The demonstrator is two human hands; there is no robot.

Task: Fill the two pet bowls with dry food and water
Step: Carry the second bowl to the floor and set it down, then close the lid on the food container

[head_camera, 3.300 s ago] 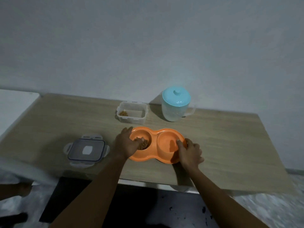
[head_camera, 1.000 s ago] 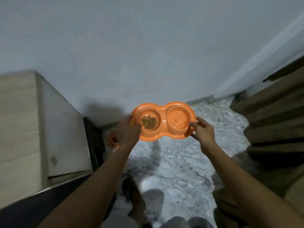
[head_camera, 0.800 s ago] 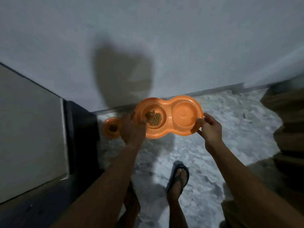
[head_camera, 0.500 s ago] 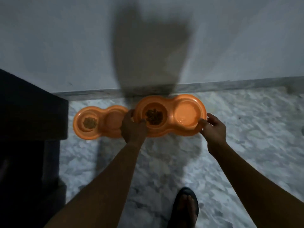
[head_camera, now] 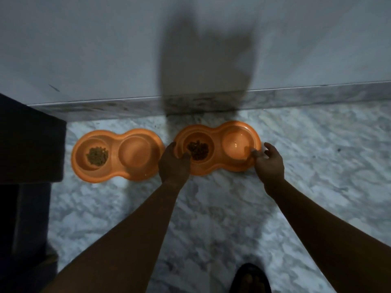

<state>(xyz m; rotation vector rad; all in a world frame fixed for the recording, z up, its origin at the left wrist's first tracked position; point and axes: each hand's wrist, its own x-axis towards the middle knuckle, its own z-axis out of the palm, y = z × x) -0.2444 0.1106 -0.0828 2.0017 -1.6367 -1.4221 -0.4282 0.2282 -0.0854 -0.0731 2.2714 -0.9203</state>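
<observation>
Setting the right double bowl [head_camera: 218, 148] flat on the floor [head_camera: 211, 208] calls for lowering both ends evenly so its water stays in. The left hand [head_camera: 174, 163] and right hand [head_camera: 268, 162] clasp its ends. Orange plastic, kibble [head_camera: 197, 150] in one well, it sits just right of the other double bowl [head_camera: 117, 154].

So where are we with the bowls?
Done: both double bowls hold kibble; the left bowl sits on the floor. In hand: the right bowl, with water glinting, gripped by the left hand and right hand at floor level. Left: release it; water in the left bowl is unclear.
</observation>
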